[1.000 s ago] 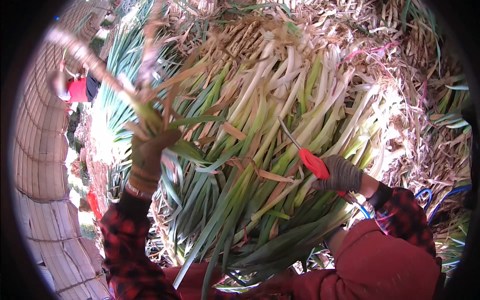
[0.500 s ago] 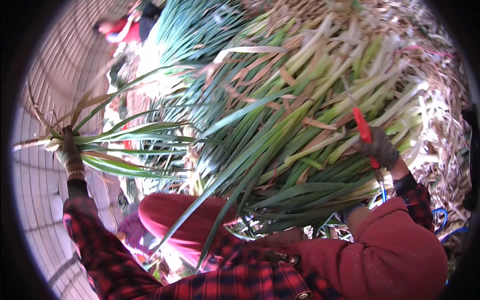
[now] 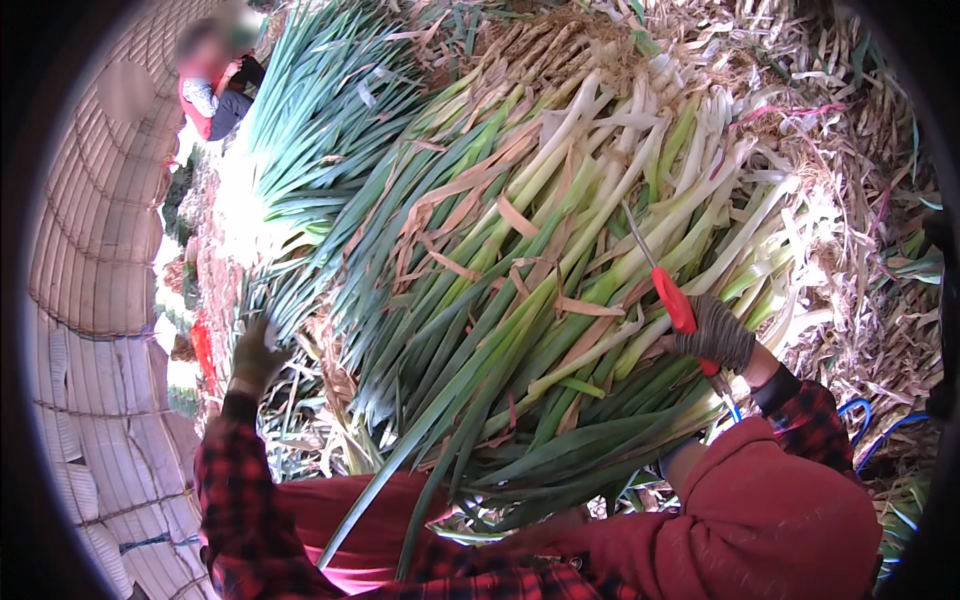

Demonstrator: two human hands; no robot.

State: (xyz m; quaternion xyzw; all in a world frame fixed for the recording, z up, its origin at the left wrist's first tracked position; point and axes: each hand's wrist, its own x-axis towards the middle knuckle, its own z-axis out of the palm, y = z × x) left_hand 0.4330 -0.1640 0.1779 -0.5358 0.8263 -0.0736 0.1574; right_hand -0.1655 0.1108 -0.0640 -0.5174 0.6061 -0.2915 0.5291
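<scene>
My right hand (image 3: 715, 335), in a dark striped glove, is wrapped round the red handle of an air blow gun (image 3: 675, 300). Its thin metal nozzle points up and left over a big heap of long green onions (image 3: 480, 290), white ends to the right, green leaves to the left. A blue hose (image 3: 733, 410) comes off the gun's lower end. Left of the heap, my gloved left hand (image 3: 260, 358) reaches out with its fingers apart and nothing visible in them. It is near the leaf tips of another green onion pile (image 3: 330, 120).
Dry husks and peelings (image 3: 840, 240) cover the ground at the right. A ribbed, quilted sheet wall (image 3: 95, 350) curves along the left side. At the far left another person (image 3: 210, 90) sits. Something red (image 3: 203, 350) lies beyond my left hand.
My left hand has let go of the few green onions it held out at the far left and has come back right toward the heap. The right hand still holds the blow gun.
</scene>
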